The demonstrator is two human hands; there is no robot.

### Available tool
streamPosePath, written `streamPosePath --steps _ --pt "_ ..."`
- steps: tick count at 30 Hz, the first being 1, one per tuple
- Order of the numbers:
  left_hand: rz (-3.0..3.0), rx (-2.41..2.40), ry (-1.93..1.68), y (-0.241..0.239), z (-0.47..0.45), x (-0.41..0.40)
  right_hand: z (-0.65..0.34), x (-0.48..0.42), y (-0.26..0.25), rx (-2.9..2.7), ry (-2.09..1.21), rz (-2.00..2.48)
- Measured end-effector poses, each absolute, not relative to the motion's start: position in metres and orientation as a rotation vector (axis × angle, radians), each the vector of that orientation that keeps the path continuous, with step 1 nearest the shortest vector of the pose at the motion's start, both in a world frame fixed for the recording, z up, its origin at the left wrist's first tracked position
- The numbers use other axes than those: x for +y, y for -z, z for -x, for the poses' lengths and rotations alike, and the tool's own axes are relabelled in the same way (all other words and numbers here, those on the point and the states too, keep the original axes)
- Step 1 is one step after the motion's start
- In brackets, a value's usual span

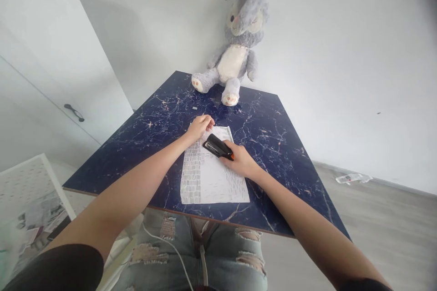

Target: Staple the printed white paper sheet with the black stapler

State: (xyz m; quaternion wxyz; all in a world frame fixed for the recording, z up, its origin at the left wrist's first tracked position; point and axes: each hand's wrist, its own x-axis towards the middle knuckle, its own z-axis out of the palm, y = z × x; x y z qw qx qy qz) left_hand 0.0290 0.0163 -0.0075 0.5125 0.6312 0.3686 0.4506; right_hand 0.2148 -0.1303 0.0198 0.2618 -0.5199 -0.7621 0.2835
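Note:
A white printed paper sheet lies on the dark blue marbled table in front of me. My right hand is closed round a black stapler with an orange end, held over the sheet's upper part. My left hand rests with curled fingers on the paper's top left corner, pinching or pressing it, just left of the stapler's nose.
A grey and white plush rabbit sits at the table's far edge against the white wall. A small light scrap lies on the table near it. A white cupboard door with a dark handle stands to the left. Litter lies on the floor at right.

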Motion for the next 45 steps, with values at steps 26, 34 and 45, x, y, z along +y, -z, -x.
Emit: streamPosePath --steps 26,34,45 --pt "-1.141 0.785 -1.059 0.002 -0.029 0.012 -0.269 -0.105 -0.016 -1.814 -1.556 0.87" --pt "-1.136 0.77 -1.039 0.004 -0.028 0.015 -0.265 -0.109 -0.017 -1.975 -1.254 0.967" --pt "-1.008 0.633 -0.937 -0.002 -0.029 0.007 -0.237 -0.121 -0.014 -2.099 -0.001 1.226"
